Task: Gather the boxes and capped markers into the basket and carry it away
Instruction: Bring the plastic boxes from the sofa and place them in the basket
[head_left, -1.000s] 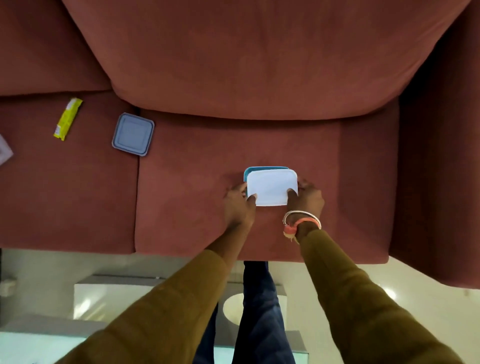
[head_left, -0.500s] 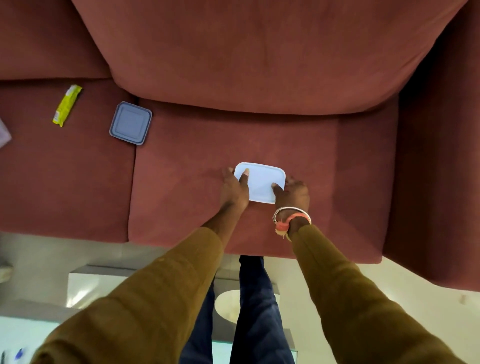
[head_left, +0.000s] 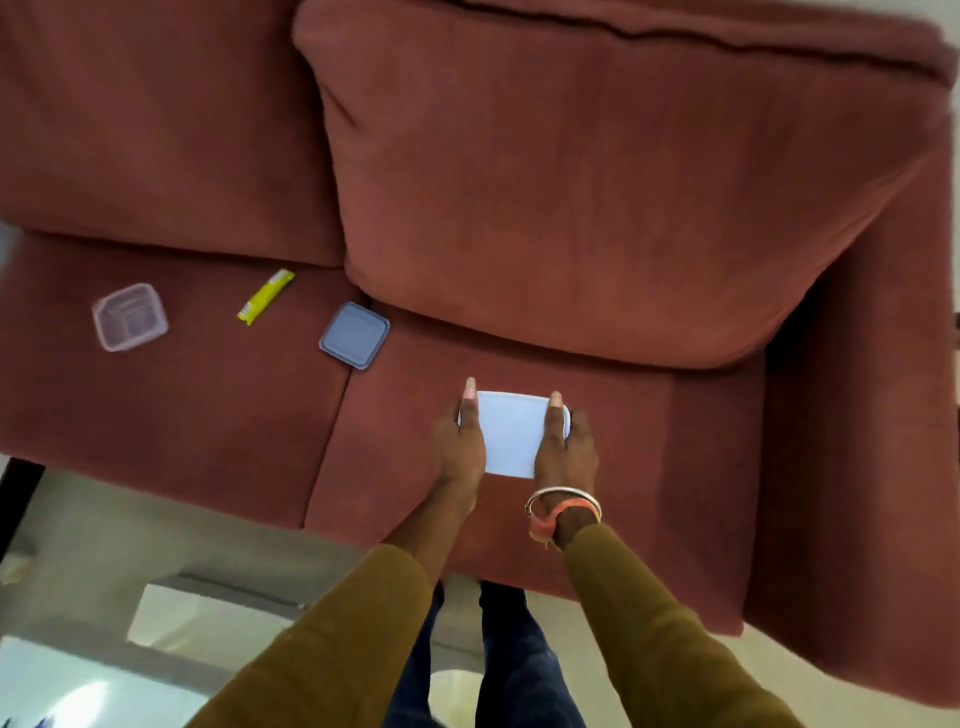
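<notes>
A small box with a white lid (head_left: 511, 434) lies on the right seat cushion of a red-brown sofa (head_left: 519, 208). Both my hands grip it from its short sides. My left hand (head_left: 460, 447) has its thumb stretched along the lid's left edge. My right hand (head_left: 566, 449) has its thumb along the right edge and its fingers wrapped round the side. The box body under the lid is hidden. A grey-blue square lidded box (head_left: 355, 335) sits at the seam between the cushions. No basket is in view.
On the left cushion lie a clear square container without a lid (head_left: 130, 317) and a thin yellow packet or marker (head_left: 266, 297). A glass-topped table (head_left: 104, 691) stands behind my legs at the lower left. The sofa's arm (head_left: 857, 415) rises at the right.
The white lid, which sat offset over a teal box, now covers it fully. My thumbs have slid up over the lid's edges. The view has swung, bringing the clear container into sight.
</notes>
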